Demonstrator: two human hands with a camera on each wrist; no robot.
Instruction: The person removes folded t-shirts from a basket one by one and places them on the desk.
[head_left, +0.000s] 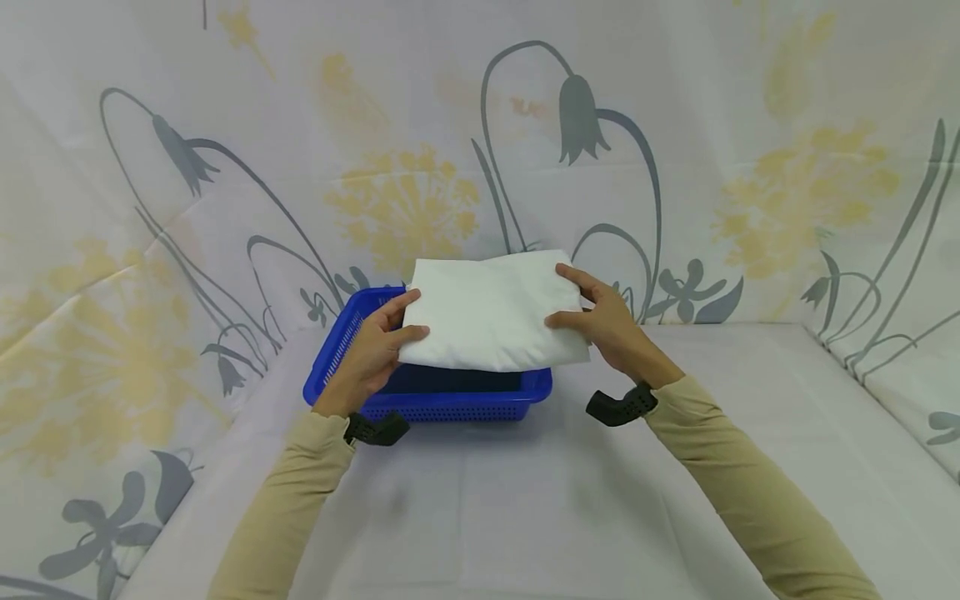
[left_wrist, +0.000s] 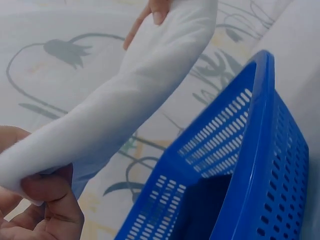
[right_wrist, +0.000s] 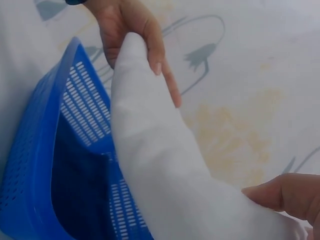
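Note:
A folded white cloth is held up between both hands, above the blue plastic basket. My left hand grips its left end, thumb on the near face. At the opposite end my right hand pinches the cloth between thumb and fingers. In the left wrist view the cloth looks thick and soft, with a rounded fold along its lower edge. Something dark navy lies inside the basket in the right wrist view; its kind cannot be made out.
The basket has perforated walls and stands on a white-covered table, near its back. Behind rises a curtain-like fabric printed with grey and yellow flowers. Black bands circle both wrists.

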